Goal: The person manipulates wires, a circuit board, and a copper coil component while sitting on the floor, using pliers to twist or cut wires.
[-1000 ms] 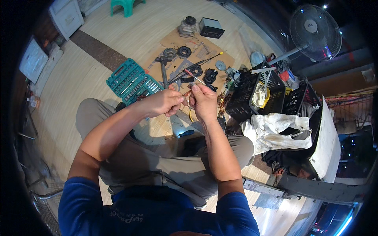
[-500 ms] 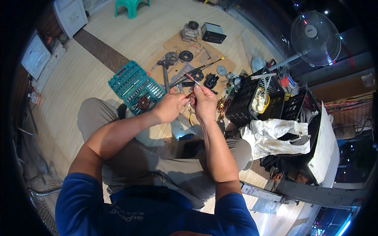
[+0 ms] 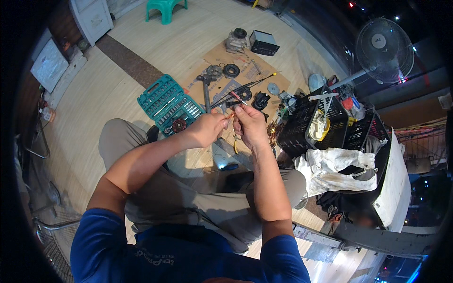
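Left hand (image 3: 209, 129) near hammer (image 3: 206, 95), teal socket set (image 3: 165, 97), crate (image 3: 293, 129)

Landmark: cardboard sheet (image 3: 217, 57), on floor. On sheet: hammer (image 3: 207, 98) toward its left edge; ring part (image 3: 231, 71) farther back. Left of sheet: socket case (image 3: 163, 101). Just behind sheet, right side: stereo unit (image 3: 264, 43). Well behind, to left: stool (image 3: 165, 10). Right of sheet: crate (image 3: 290, 137); farther right, fan (image 3: 384, 49). Right and nearer than sheet: cloth (image 3: 325, 162). Before sheet, person's side: screwdriver (image 3: 230, 167). Toward sheet's near side: left hand (image 3: 207, 129), right hand (image 3: 251, 125).
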Demonstrator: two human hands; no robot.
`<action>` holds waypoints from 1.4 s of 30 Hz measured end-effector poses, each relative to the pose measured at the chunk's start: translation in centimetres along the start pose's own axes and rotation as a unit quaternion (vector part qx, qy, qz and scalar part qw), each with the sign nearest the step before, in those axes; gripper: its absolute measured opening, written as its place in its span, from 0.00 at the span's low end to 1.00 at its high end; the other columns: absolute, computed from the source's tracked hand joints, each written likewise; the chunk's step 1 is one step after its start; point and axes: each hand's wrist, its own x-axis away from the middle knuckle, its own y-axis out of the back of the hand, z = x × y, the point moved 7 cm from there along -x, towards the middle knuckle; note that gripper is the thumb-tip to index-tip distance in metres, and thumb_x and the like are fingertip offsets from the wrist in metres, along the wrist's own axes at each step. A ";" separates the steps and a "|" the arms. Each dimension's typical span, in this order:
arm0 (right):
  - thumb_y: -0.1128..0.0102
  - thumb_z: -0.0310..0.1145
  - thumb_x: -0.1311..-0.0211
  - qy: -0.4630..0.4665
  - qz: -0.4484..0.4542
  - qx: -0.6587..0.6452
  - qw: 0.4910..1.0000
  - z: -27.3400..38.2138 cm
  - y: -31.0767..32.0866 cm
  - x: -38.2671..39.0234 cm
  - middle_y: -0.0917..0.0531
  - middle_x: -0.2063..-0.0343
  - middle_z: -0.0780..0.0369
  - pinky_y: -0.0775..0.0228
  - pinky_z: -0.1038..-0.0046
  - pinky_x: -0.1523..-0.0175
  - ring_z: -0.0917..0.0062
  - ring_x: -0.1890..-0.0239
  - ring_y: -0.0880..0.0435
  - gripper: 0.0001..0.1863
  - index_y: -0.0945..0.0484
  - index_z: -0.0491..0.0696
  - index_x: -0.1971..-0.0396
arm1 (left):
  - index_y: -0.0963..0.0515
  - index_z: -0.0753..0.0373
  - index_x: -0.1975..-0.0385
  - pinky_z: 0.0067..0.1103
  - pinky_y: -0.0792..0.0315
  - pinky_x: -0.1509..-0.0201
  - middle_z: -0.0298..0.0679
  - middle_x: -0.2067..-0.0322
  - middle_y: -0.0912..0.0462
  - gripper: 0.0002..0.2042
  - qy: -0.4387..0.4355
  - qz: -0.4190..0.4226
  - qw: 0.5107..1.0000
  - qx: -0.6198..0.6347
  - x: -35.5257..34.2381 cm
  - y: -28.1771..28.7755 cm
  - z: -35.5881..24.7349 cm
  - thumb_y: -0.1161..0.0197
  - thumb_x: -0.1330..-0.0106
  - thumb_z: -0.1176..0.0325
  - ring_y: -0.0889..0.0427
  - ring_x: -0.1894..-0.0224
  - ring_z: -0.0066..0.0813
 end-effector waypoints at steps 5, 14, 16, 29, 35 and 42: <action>0.42 0.31 0.36 0.014 0.048 0.053 0.997 -0.9 -1.1 -0.2 0.23 0.81 0.65 0.42 0.84 0.79 0.86 0.85 0.31 0.08 0.24 0.43 0.72 | 0.30 0.66 0.75 0.29 0.31 0.75 0.41 0.85 0.26 0.14 -0.017 0.018 0.993 0.120 0.6 0.3 -0.2 0.55 0.29 0.67 0.23 0.82 0.36; 0.44 0.28 0.36 0.042 -0.025 0.143 0.989 -0.4 -1.2 -0.4 0.24 0.81 0.67 0.43 0.84 0.79 0.87 0.83 0.31 0.07 0.23 0.42 0.72 | 0.32 0.64 0.74 0.19 0.36 0.79 0.34 0.84 0.31 0.14 0.023 0.061 0.973 0.222 0.5 0.1 0.6 0.57 0.27 0.66 0.32 0.84 0.19; 0.46 0.31 0.34 0.011 0.079 -0.004 0.997 0.3 -1.8 -0.2 0.28 0.83 0.68 0.47 0.83 0.80 0.87 0.85 0.37 0.10 0.23 0.41 0.59 | 0.33 0.65 0.74 0.20 0.36 0.79 0.34 0.85 0.32 0.14 0.024 0.089 0.963 0.254 0.8 0.2 0.4 0.57 0.27 0.65 0.33 0.84 0.20; 0.44 0.36 0.34 0.057 0.094 -0.040 0.993 0.4 -2.8 -0.5 0.28 0.86 0.66 0.46 0.82 0.82 0.84 0.87 0.35 0.12 0.23 0.42 0.70 | 0.34 0.64 0.74 0.23 0.36 0.78 0.35 0.85 0.35 0.15 0.053 0.166 0.904 0.390 2.0 0.0 0.7 0.59 0.26 0.61 0.36 0.85 0.23; 0.45 0.34 0.34 0.043 0.041 0.043 0.997 0.3 -2.3 -0.7 0.28 0.87 0.67 0.46 0.82 0.82 0.84 0.87 0.36 0.11 0.22 0.41 0.72 | 0.29 0.68 0.63 0.25 0.27 0.71 0.44 0.77 0.23 0.16 0.104 0.237 0.868 0.424 2.0 -0.6 2.2 0.58 0.26 0.61 0.22 0.77 0.31; 0.44 0.36 0.35 -0.015 0.123 -0.018 0.992 0.2 -2.9 -0.6 0.28 0.86 0.67 0.47 0.82 0.82 0.84 0.87 0.37 0.12 0.22 0.41 0.70 | 0.30 0.71 0.52 0.34 0.22 0.56 0.55 0.62 0.21 0.19 0.119 0.280 0.802 0.514 2.3 0.1 2.3 0.55 0.27 0.59 0.18 0.59 0.44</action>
